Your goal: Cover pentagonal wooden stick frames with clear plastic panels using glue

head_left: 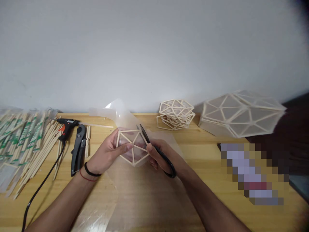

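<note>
My left hand [106,154] grips a small pentagon frame of pale wooden sticks [132,146], thumb across its left side, holding it against a translucent plastic sheet [123,114] that curls up behind it. My right hand [159,158] holds black scissors [156,149] by the handles, blades slightly apart and pointing up along the frame's right edge. Both hands hover just above the wooden table [207,154].
A black glue gun [66,125] with its cord and a black cutter [78,149] lie at left beside bundles of wrapped chopsticks [21,141]. A stack of stick frames [176,114] and a large panelled dome [238,112] stand at the back right. A blurred patch [253,174] lies at right.
</note>
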The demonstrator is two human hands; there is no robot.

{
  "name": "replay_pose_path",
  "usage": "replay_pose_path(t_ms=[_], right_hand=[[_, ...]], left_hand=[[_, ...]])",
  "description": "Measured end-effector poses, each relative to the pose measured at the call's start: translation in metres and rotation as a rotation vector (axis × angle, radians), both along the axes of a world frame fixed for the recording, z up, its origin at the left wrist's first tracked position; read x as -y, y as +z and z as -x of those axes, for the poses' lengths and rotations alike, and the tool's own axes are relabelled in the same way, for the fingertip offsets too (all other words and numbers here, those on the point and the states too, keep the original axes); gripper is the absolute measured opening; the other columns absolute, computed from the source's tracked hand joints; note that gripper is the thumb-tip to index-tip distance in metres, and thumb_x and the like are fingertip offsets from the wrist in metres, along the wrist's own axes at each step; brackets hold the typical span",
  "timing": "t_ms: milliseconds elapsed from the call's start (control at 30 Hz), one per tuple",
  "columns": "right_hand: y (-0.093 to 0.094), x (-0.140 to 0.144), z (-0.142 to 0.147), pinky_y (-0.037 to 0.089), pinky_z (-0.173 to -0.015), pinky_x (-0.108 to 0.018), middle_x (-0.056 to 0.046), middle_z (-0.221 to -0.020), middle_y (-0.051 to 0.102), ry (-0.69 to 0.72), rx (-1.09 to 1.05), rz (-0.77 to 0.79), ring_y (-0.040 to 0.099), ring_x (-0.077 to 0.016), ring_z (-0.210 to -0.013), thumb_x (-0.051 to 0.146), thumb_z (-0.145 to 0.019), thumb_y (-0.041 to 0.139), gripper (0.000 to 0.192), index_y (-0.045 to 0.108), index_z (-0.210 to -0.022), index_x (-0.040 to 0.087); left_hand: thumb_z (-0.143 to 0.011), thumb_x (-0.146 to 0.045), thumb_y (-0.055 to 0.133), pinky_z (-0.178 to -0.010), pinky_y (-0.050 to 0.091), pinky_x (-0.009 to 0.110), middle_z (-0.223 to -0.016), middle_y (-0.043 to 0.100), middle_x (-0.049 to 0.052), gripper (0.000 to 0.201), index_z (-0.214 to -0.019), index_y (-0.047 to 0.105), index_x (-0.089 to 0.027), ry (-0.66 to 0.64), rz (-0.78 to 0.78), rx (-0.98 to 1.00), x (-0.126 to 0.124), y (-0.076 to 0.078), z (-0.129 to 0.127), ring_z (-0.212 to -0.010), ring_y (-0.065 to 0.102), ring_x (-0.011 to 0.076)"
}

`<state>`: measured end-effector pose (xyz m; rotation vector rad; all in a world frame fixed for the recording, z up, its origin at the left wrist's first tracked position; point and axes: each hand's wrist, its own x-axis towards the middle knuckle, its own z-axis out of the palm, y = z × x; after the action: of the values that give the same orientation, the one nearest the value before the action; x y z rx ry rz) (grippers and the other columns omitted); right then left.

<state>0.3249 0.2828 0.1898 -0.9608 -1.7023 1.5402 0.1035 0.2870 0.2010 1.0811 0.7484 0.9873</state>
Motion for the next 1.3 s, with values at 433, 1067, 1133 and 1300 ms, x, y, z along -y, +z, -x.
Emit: replay_pose_path(t_ms=[433, 1067, 1133, 1300], right_hand=[[0.010, 0.002, 0.005, 0.029, -0.042, -0.023, 0.006, -0.053, 0.044, -0.047, 0.078, -0.030, 0.040, -0.0094, -0.043, 0.080, -0.095, 0.047, 0.063, 0.052, -0.073, 0.021], [0.001, -0.012, -0.020, 0.026, -0.040, -0.022, 0.007, -0.055, 0.042, 0.079, -0.029, 0.038, 0.035, -0.0086, -0.044, 0.084, -0.087, 0.057, 0.064, 0.056, -0.082, 0.020], [0.004, -0.016, -0.027, 0.024, -0.041, -0.023, 0.007, -0.056, 0.043, 0.101, 0.011, 0.023, 0.035, -0.0087, -0.045, 0.086, -0.083, 0.061, 0.068, 0.062, -0.087, 0.018], [0.009, -0.022, -0.040, 0.024, -0.045, -0.025, 0.006, -0.057, 0.045, 0.109, 0.028, -0.015, 0.037, -0.0090, -0.048, 0.085, -0.082, 0.062, 0.068, 0.065, -0.088, 0.017]], left_hand=[[-0.088, -0.028, 0.082, -0.070, 0.060, 0.024, -0.101, 0.080, 0.006, 0.036, -0.119, 0.067, -0.018, 0.013, -0.031, -0.031, -0.001, -0.001, 0.002, -0.080, 0.074, 0.0173], [-0.083, -0.029, 0.087, -0.060, 0.060, 0.021, -0.081, 0.083, 0.008, 0.020, -0.091, 0.081, -0.013, -0.033, 0.022, -0.071, -0.005, 0.008, 0.009, -0.064, 0.076, 0.0159], [-0.083, -0.029, 0.087, -0.060, 0.060, 0.021, -0.080, 0.083, 0.007, 0.020, -0.093, 0.081, -0.013, -0.050, 0.023, -0.048, -0.004, 0.010, 0.010, -0.063, 0.076, 0.0161], [-0.084, -0.030, 0.086, -0.060, 0.062, 0.023, -0.080, 0.083, 0.007, 0.019, -0.093, 0.080, -0.014, -0.022, 0.010, -0.032, -0.006, 0.011, 0.015, -0.062, 0.077, 0.0173]])
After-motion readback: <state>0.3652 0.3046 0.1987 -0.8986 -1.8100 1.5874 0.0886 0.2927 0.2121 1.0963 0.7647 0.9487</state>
